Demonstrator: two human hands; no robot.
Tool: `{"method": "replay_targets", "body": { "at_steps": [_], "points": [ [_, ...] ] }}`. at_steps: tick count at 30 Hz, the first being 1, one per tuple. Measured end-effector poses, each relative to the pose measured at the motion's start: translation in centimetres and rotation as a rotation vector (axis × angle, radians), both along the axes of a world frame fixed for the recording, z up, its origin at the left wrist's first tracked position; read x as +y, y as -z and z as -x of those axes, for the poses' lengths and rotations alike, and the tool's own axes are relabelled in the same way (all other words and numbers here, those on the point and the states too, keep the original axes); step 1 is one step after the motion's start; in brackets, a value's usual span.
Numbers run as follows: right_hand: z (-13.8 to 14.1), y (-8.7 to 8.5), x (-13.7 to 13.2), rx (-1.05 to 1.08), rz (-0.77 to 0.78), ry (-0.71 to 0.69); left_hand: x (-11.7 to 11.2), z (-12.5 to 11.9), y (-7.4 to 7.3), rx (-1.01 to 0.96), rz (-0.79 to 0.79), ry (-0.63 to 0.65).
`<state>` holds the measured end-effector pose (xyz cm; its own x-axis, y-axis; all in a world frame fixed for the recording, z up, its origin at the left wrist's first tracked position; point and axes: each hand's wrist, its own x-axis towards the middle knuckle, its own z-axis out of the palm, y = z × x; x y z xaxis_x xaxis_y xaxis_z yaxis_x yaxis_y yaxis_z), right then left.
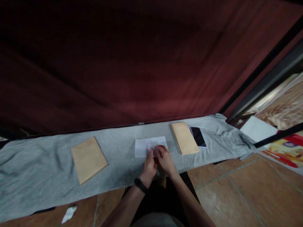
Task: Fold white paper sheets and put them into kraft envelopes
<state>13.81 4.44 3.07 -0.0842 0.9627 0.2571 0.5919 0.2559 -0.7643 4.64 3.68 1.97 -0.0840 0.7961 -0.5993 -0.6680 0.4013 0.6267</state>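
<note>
A white rectangular piece of paper (144, 145) is on the grey cloth in front of me, its long side running left to right. My left hand (149, 167) is closed at its near edge, the thumb lying over the paper. Beside it, my right hand (165, 158) is closed with curled fingers pinching the near right part of the same paper. The two hands almost touch, and the fingertips beneath the paper are hidden. To the right lies a stack of brown envelopes (185, 137); to the left, another brown envelope or thin stack (88, 159).
The grey cloth (120, 138) covers a long narrow surface against a dark red curtain (142, 78). A phone (198, 136) lies right of the brown stack. On the tiled floor are a white scrap (69, 214) and a colourful printed box (287, 149).
</note>
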Motion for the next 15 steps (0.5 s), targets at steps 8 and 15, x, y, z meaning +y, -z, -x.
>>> {"method": "replay_targets", "body": {
  "at_steps": [8, 15],
  "points": [
    [-1.6, 3.5, 0.1, 0.032, 0.021, 0.061, -5.4, 2.2, -0.4, 0.054, -0.01, 0.463],
    [1.3, 3.2, 2.5, -0.063, -0.043, -0.061, -1.6, 4.7, 1.4, 1.465, -0.717, 0.377]
  ]
}}
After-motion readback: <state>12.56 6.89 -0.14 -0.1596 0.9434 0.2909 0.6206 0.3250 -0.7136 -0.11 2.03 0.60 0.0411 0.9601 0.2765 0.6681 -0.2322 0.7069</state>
